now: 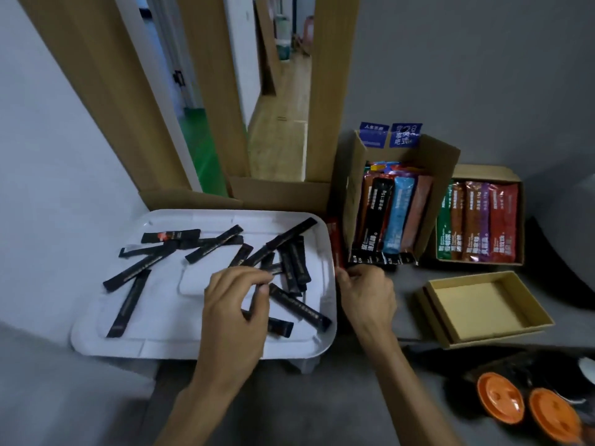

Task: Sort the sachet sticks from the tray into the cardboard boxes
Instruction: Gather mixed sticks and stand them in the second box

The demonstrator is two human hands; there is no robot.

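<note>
While left hand (236, 305) pinches black stick (256, 299) over tray (199, 346), right hand (367, 294) grips red sachet (335, 243) (tray's edge).

Two orange lids (500, 397), side by side

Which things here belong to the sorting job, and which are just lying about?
Job: tray, black sticks, red stick, tall box, full flat box, empty flat box, left hand, right hand.
Lying about: orange lids, cardboard panels.
</note>
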